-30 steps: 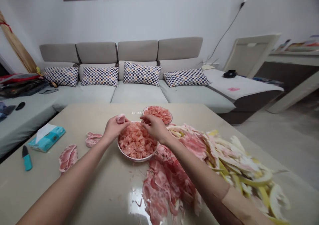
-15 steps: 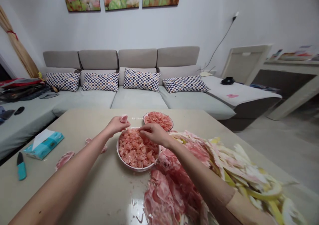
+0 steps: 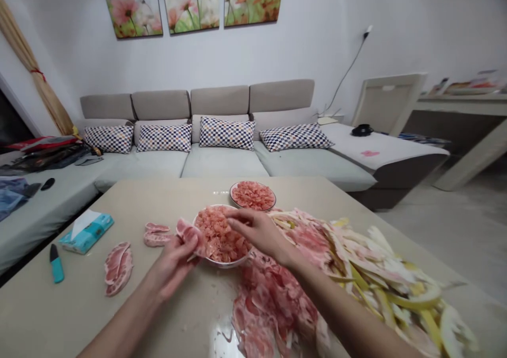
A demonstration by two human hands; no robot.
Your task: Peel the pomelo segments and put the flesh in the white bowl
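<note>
Pomelo pulp (image 3: 217, 236), in white bowl (image 3: 209, 263), left hand (image 3: 172, 268) pinching pink membrane (image 3: 188, 233), right hand (image 3: 257, 231) curled above

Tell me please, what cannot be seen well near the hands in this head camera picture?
Head view:
The pomelo pulp under the right hand: the hand hides it, and what the fingers touch.
The white bowl's near left rim: the left hand hides it.
The membrane piece in the left hand: the fingers hide its lower part.
The pomelo rind pile: its near end is blurred and cut off by the bottom edge.
</note>
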